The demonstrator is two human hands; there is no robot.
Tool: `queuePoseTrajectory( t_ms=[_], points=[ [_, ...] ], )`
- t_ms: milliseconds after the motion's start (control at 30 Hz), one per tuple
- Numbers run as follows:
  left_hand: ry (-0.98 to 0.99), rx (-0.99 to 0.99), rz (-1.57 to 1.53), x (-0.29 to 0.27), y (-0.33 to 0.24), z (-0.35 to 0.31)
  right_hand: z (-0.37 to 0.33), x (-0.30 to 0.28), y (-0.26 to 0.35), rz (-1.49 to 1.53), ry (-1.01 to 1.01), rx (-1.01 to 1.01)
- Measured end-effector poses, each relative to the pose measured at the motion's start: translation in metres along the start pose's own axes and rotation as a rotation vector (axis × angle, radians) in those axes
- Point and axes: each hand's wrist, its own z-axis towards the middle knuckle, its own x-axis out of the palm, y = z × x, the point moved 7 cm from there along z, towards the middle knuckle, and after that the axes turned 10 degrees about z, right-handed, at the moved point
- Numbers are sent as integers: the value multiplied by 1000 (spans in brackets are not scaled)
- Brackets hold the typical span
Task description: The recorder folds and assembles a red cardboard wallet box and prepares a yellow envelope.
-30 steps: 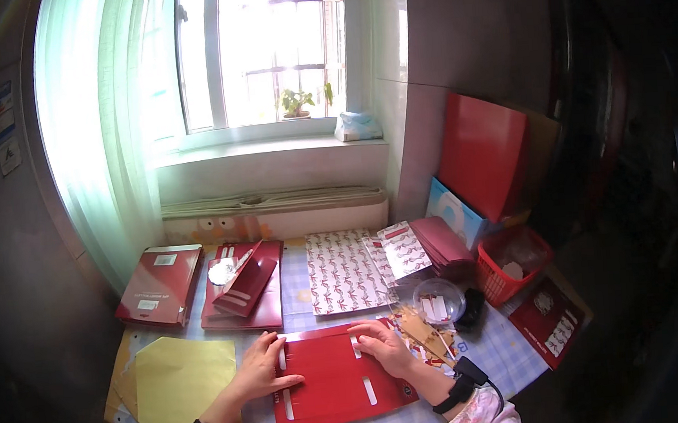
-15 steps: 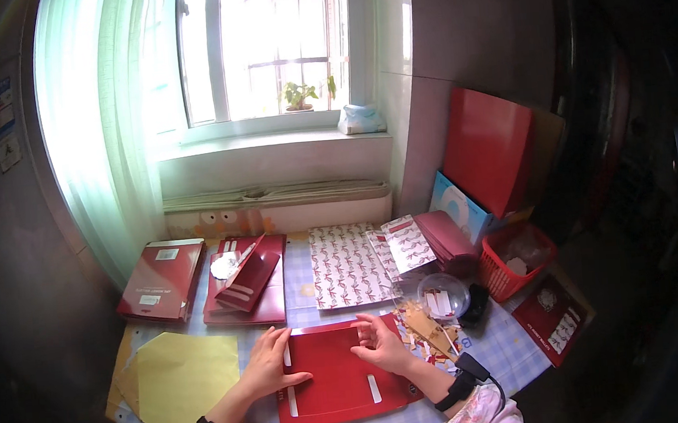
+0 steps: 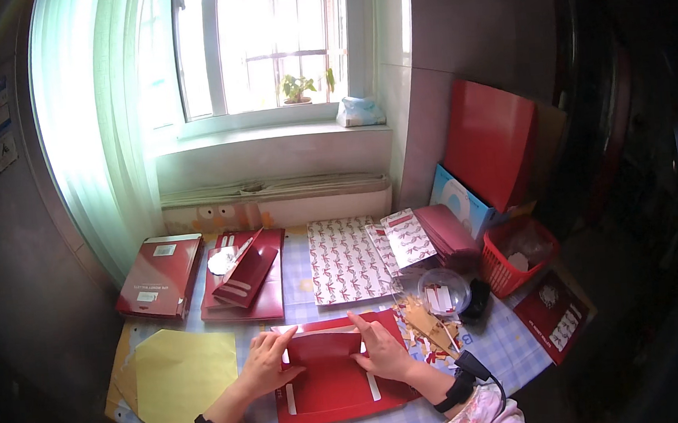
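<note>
On the table in front of me lies a dark red cardboard piece (image 3: 332, 397) with white strips along its left and right sides. Its far part is lifted into a raised flap (image 3: 326, 344), with a pale edge along the top. My left hand (image 3: 268, 364) is closed on the flap's left end, fingers at the top and thumb low on the near side. At the right end, my right hand (image 3: 386, 352) grips it likewise, its index finger along the top. Beside the right hand lies a litter of small red, white and brown scraps (image 3: 418, 328).
A yellow sheet (image 3: 187, 371) lies at left. Behind are a red box (image 3: 161, 279), stacked red folders (image 3: 245, 311) and patterned white card (image 3: 346, 262). To the right stand a clear round tub (image 3: 458, 282), a red basket (image 3: 508, 273) and a large red board (image 3: 487, 142).
The flap has come up off the card and bent toward me. My right thumb and fingers have closed on its right end, and my left fingers have closed on its left end.
</note>
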Motion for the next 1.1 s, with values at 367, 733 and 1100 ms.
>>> queuePoseTrajectory(
  t_ms=[367, 733, 1100],
  points=[
    [-71, 263, 125, -7, -17, -1, -1, 2, 38, -330, 15, -314],
    [29, 413, -19, -8, -35, -6, -6, 11, 48, -206, 154, -371],
    [141, 411, 76, -1, -42, -5, -7, 21, 42, -134, 212, -342]
  ],
)
